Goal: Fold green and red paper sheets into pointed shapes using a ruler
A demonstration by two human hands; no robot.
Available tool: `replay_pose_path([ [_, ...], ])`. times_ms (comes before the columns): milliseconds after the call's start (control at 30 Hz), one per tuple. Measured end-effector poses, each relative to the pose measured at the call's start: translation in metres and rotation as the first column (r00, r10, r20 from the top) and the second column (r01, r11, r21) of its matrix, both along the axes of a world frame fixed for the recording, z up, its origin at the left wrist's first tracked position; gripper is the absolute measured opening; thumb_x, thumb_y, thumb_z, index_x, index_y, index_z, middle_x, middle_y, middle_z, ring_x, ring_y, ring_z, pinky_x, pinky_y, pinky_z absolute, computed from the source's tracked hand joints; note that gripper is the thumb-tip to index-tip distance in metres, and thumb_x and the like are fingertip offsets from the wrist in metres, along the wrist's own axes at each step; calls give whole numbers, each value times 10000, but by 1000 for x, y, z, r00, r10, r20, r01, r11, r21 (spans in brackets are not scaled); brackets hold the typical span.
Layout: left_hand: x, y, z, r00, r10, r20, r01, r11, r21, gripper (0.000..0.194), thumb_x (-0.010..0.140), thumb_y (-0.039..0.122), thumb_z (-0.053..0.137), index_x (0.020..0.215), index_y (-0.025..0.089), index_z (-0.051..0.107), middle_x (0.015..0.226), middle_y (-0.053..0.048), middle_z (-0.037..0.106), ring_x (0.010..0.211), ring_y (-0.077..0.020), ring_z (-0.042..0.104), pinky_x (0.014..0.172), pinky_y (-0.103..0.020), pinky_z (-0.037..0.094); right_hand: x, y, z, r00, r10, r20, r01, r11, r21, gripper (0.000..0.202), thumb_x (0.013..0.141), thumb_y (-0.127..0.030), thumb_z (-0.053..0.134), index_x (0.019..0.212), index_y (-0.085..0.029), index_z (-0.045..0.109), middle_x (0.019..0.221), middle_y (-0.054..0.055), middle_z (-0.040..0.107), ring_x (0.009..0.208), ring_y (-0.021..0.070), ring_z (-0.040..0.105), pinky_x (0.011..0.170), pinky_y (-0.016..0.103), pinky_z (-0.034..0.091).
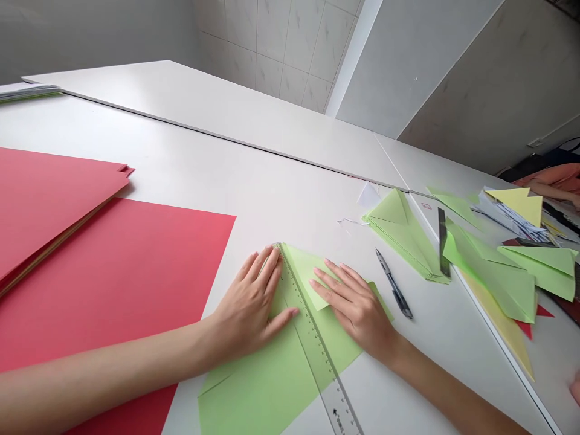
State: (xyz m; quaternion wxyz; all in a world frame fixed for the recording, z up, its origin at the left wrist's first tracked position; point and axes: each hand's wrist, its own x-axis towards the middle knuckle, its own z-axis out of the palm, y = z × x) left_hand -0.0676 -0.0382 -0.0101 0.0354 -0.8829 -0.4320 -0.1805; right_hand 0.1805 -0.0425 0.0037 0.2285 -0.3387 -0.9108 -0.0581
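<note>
A sheet of light green paper (254,389) lies in front of me with a clear plastic ruler (322,350) slanting across it. My left hand (256,302) rests flat on the ruler's far end and the paper, thumb stretched over the ruler. On the right of the ruler, one part of the sheet is folded over into a paler flap (301,275). My right hand (356,308) lies on that flap with its fingers extended and slightly spread. Part of the paper is hidden under both hands.
Red sheets (149,272) and a red stack (49,205) lie on the left. A pen (393,284) is right of my right hand. Folded green envelopes (403,235), a dark ruler (443,241) and more papers (512,214) lie further right. Another person's arm (550,188) shows at the right edge.
</note>
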Motion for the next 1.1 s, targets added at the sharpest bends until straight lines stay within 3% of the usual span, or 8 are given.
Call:
replay_pose_path([
  [400, 0, 0, -1, 999, 5, 46, -3, 999, -34, 856, 935, 634, 424, 1497, 8, 268, 1541, -245, 329, 1448, -374, 296, 1186, -521, 288, 0, -7, -4, 998, 3, 69, -2, 1000, -16, 529, 881, 102, 420, 1303, -147, 619, 1396, 60, 593, 1408, 289, 420, 1114, 527, 450],
  [500, 0, 0, 0, 999, 0, 39, 1, 999, -51, 817, 947, 609, 426, 1535, 78, 225, 1563, -220, 299, 1461, -363, 274, 1181, -534, 296, 1, -6, -5, 998, 10, 63, -8, 1000, -23, 513, 885, 94, 428, 1287, -151, 632, 1387, 61, 600, 1410, 285, 417, 1117, 529, 449],
  [633, 0, 1, 4, 1000, -10, -6, 9, 997, -75, 732, 956, 600, 416, 1536, 173, 285, 1575, -205, 273, 1464, -377, 260, 1161, -565, 315, 1, -5, -5, 999, 22, 39, -21, 1000, -9, 460, 911, 58, 446, 1266, -156, 647, 1362, 68, 620, 1405, 276, 424, 1116, 527, 452],
  [900, 0, 3, 5, 999, -25, -23, 23, 996, -84, 720, 953, 609, 402, 1517, 166, 334, 1569, -212, 268, 1452, -398, 267, 1158, -579, 306, 3, -7, 0, 993, 112, -26, -112, 994, 15, 323, 918, -3, 520, 1161, -124, 696, 1197, 91, 718, 1238, 240, 610, 1080, 476, 504],
  [1100, 2, 5, 7, 999, -34, 2, 34, 993, -116, 711, 957, 599, 395, 1521, 170, 332, 1544, -208, 291, 1446, -412, 261, 1168, -580, 273, 3, -6, 4, 989, 145, -29, -143, 988, 64, 266, 911, -1, 541, 1062, -118, 726, 1113, 66, 749, 1164, 232, 659, 1002, 410, 572],
])
